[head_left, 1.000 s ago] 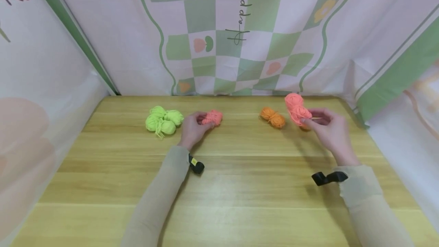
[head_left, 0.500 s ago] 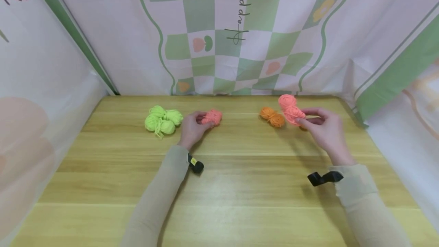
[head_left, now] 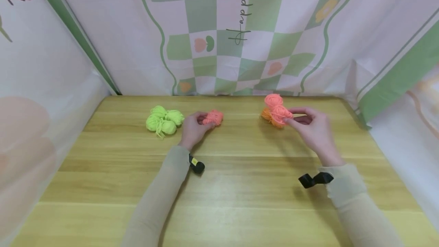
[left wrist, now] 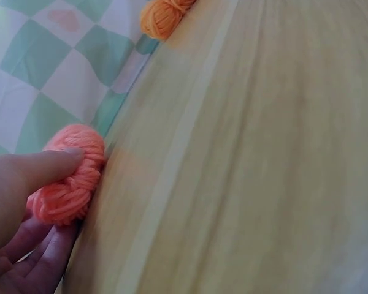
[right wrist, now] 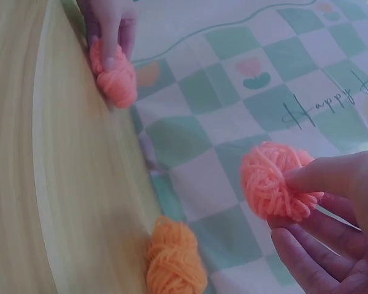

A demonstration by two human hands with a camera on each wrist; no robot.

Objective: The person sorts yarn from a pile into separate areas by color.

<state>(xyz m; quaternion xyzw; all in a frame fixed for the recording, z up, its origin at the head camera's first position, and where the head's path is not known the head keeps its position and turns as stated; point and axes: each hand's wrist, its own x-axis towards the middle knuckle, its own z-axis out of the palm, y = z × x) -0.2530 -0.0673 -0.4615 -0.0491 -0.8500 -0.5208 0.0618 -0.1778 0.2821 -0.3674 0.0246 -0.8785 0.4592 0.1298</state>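
My left hand (head_left: 194, 129) pinches a coral pink yarn bundle (head_left: 214, 117) that rests on the table; in the left wrist view the thumb lies over the yarn (left wrist: 73, 184). Held in the air by my right hand (head_left: 315, 130) is a second pink yarn bundle (head_left: 276, 106), gripped at its near end between thumb and fingers. Below it, an orange yarn bundle (head_left: 266, 115) sits on the table, partly hidden in the head view. The right wrist view shows the orange yarn (right wrist: 175, 257) apart from the held pink yarn (right wrist: 276, 181).
Several light green yarn balls (head_left: 164, 120) lie clustered just left of my left hand. The wooden table (head_left: 219, 186) ends at a hanging cloth (head_left: 226, 48) with green checks along its back edge. Cloth walls stand on both sides.
My right hand has moved left with its pink yarn bundle, which now overlaps the orange yarn in the head view. The left hand keeps its place on the other pink bundle.
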